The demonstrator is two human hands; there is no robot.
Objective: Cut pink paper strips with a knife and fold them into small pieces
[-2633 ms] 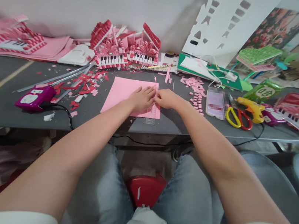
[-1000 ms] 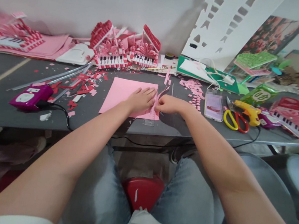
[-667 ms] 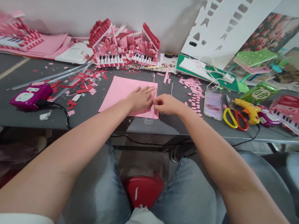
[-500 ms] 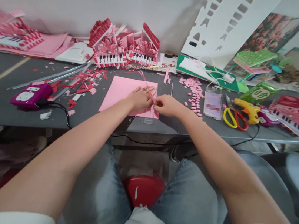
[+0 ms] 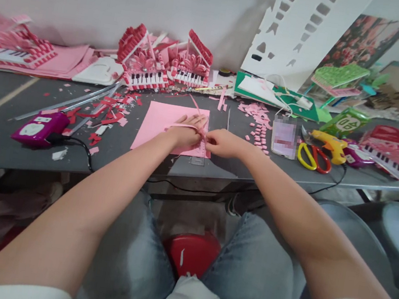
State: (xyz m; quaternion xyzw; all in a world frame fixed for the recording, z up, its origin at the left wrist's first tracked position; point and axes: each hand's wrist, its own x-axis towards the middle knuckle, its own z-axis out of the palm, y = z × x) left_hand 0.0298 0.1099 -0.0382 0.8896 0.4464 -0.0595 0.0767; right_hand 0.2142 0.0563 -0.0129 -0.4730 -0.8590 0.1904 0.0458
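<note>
My left hand lies flat with its fingers stretched out on a pink sheet, close to its right edge. Under that hand, what looks like a clear ruler runs along the edge, its near end sticking out past the sheet. My right hand is closed in a pinch just right of the left fingertips. A thin pink strip comes from between the hands and curls over the back of my left hand. Its pinched end is hidden by my right fingers.
Red and pink scraps and a purple box with a cable lie left. Small pink pieces, a phone, scissors and a yellow glue gun lie right. Pink piano models stand along the wall.
The pink strip, which rose away from my fingers toward the back, now also bends left across my left hand. Both hands stay in nearly the same place.
</note>
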